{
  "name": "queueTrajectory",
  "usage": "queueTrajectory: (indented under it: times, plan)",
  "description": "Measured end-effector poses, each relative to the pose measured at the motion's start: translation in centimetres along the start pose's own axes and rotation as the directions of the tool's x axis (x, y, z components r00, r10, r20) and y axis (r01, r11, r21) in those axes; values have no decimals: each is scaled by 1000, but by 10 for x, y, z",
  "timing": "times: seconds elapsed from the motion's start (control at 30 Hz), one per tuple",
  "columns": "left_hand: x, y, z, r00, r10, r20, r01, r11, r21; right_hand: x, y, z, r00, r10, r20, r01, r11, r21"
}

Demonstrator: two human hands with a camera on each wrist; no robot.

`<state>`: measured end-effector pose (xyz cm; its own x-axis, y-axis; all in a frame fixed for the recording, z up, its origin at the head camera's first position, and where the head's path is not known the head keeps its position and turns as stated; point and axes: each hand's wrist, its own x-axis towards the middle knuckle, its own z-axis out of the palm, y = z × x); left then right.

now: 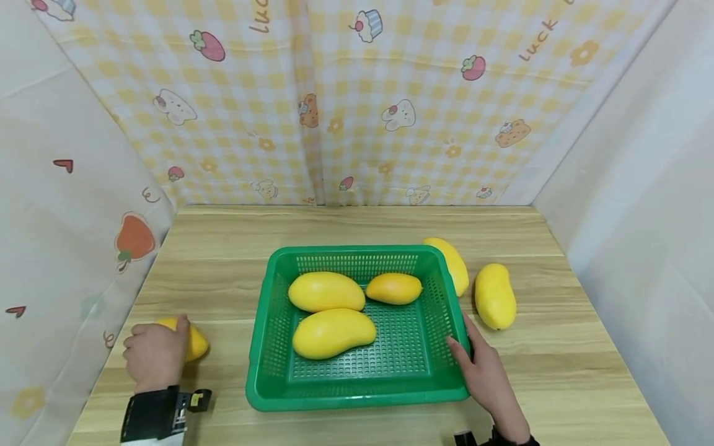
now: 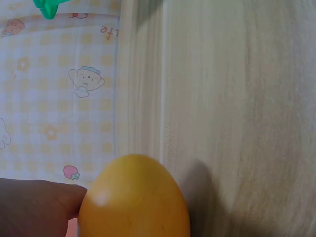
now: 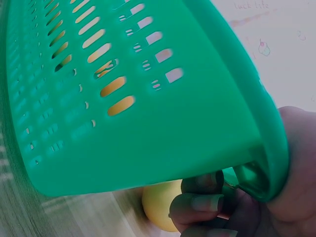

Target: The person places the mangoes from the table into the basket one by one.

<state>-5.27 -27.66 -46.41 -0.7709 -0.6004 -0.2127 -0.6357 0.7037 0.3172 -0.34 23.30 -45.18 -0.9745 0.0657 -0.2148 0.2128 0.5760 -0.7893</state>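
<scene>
1. Your left hand (image 1: 155,352) is curled over one mango (image 1: 198,344), thumb along its side, at the table's left, well apart from the basket; whether it touches the wood, you cannot tell.
2. Expect that mango to be firm, smooth and perhaps slippery; judge it light if it is a model, heavier if real. Hold it around its widest part, not by the tapered end.
3. Your right hand (image 1: 485,375) grips the green basket (image 1: 357,401) by its right rim. Its thin, slotted plastic should be light and may flex a little.
4. Count one basket, with three mangoes inside: two large yellow ones (image 1: 333,334) and one smaller orange one (image 1: 393,288).
5. Two more mangoes (image 1: 495,296) lie right of the basket, making six altogether.
</scene>
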Motion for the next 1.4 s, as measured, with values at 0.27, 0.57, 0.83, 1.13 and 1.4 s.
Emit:
queueTrajectory:
  times: [0.27,0.57,0.83,1.13,1.4]
  plan:
    - [5,0,0,999,-14,44,14,1000,-3,0,-1,0,1000,7,3,-7,1000,2]
    - [5,-4,-8,997,-19,73,21,999,-32,1,-1,2,1000,2,10,-2,1000,21]
    - [6,6,-23,996,84,-1,-84,995,-55,-1,-1,3,1000,6,2,-6,1000,13]
    - [0,18,-33,984,164,-66,-168,984,-53,0,0,5,1000,-1,-4,1,1000,23]
    - [-5,37,-44,978,202,-60,-205,977,-50,0,1,2,1000,6,-6,-6,999,32]
